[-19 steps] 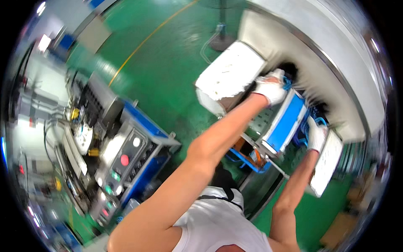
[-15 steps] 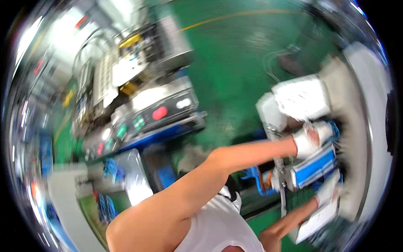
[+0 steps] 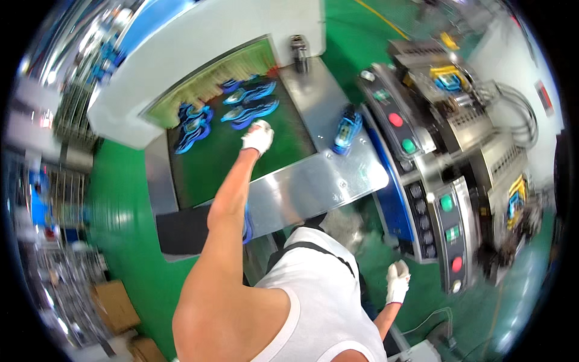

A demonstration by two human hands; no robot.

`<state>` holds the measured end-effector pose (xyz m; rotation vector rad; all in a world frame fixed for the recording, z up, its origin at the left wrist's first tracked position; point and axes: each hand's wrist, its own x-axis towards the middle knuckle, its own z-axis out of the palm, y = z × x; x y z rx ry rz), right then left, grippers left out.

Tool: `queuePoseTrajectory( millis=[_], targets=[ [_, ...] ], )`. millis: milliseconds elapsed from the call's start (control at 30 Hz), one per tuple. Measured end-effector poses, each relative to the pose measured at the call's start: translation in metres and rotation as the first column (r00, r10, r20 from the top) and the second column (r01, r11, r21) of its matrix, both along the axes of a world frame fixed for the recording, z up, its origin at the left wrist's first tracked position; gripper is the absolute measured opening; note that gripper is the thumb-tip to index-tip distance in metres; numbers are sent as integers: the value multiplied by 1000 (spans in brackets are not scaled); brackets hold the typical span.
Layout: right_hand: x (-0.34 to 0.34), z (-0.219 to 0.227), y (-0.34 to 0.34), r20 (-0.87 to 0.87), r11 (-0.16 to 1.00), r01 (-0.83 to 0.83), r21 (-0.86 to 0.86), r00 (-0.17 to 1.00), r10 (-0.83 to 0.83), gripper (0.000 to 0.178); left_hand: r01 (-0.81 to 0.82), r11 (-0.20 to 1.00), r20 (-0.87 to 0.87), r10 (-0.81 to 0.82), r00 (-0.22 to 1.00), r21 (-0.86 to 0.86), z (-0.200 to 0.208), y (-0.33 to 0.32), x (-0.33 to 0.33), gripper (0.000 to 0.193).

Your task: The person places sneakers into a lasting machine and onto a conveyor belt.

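Zero visible hold, finger spread unclear; nearer with left hand (image 3: pixel 258 137), just below blue shoe piece (image 3: pixel 250 113) lying near-level lengthwise; well apart with right hand (image 3: pixel 397 283), lower right.

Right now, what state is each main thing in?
Left hand: gloved, over the belt; grip unclear
Right hand: gloved, apart from panel; grip unclear
Belt: partly loaded; motion unclear
Shoe parts: lying on belt
Lone shoe: resting on metal ledge
Curtain: hanging
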<state>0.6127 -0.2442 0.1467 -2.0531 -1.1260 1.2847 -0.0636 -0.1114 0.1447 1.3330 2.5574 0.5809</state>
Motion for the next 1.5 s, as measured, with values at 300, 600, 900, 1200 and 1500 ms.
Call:
queuePoseTrajectory(
  millis=[300, 600, 900, 1200, 1500],
  targets=[
    [-96, -5, 75, 298, 811, -258, -525, 837, 459, 58, -811, 573, 127, 819, 560, -118, -39, -176, -180, 103],
    [-123, 2, 175, 361, 608, -444, -658, 523, 772, 64, -653, 756, -198, 648, 736, 47, -81, -151, -338, 49],
    [-381, 45, 219, -22, 552, -830, -79, 555, 832, 53, -234, 951, -47, 248, 968, 203, 9, -151, -182, 18],
    [-408, 94, 214, 244, 433, -834, 342, 524, 816, 48, 551, 740, 155, -640, 752, 386, 135, 45, 112, 15],
    [-124, 188, 269, -767, 995, 97, 30, 640, -39, 40, 747, 287, -155, -874, 461, 600, 264, 339, 309, 48]
  ],
)
